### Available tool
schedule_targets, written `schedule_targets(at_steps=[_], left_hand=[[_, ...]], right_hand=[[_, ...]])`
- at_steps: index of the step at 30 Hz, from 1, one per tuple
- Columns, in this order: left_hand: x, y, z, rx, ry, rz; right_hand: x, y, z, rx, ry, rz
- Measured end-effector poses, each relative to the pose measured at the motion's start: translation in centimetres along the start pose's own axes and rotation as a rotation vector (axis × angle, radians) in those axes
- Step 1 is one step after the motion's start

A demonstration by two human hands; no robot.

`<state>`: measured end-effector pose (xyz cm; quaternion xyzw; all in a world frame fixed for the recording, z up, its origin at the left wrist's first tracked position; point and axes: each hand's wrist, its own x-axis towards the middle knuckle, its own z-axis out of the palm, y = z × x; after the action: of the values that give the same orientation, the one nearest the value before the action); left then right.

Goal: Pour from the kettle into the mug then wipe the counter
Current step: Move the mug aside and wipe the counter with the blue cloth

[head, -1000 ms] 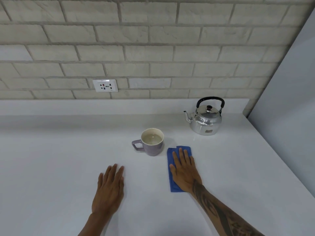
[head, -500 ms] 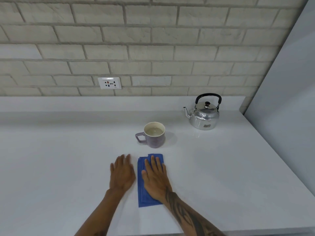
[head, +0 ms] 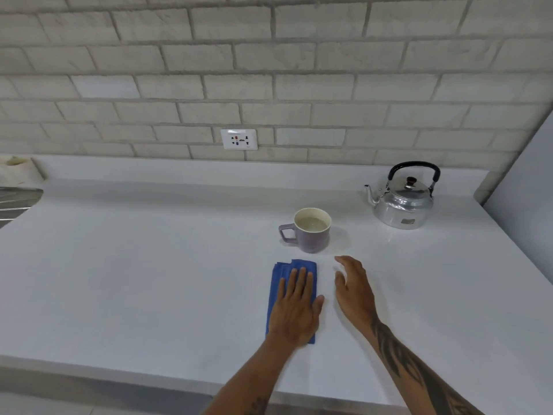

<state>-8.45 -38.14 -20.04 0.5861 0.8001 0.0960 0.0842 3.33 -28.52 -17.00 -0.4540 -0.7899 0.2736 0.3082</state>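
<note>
Low in the middle of the frame, the left hand [head: 296, 313] lies flat, fingers spread, on the blue cloth [head: 279, 283] on the white counter [head: 149, 280]. Just right of it, the right hand [head: 354, 290] is open and holds nothing. Above them stands the filled mug [head: 311, 232]; the kettle [head: 402, 202] sits upper right.

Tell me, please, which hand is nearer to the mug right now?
Right. The right hand hovers just in front of the mug, slightly to its right; the left hand lies flat on the blue cloth, farther back.
</note>
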Motion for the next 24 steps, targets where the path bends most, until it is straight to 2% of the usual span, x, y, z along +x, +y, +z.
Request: schedule_targets(at_steps=[4,9,16,20,24], left_hand=[[-0.4,-3.8,-0.9,-0.014,0.085,0.003],[-1.1,-8.9,-1.8,0.019,0.113,-0.04],[-2.5,-14.4,-2.7,0.016,0.155,-0.101],[-2.9,-15.7,-3.0,0.035,0.129,-0.147],[-2.2,-14.5,-3.8,0.064,0.035,-0.222]], right_hand=[[-0.3,0.1,0.8,-0.01,-0.016,-0.007],[-0.5,0.1,0.3,-0.009,0.003,-0.078],[0.1,0.5,-1.6,-0.04,0.007,-0.082],[0.3,0.9,-2.7,-0.036,-0.007,-0.066],[1.1,1.3,-3.8,-0.014,-0.066,-0.047]])
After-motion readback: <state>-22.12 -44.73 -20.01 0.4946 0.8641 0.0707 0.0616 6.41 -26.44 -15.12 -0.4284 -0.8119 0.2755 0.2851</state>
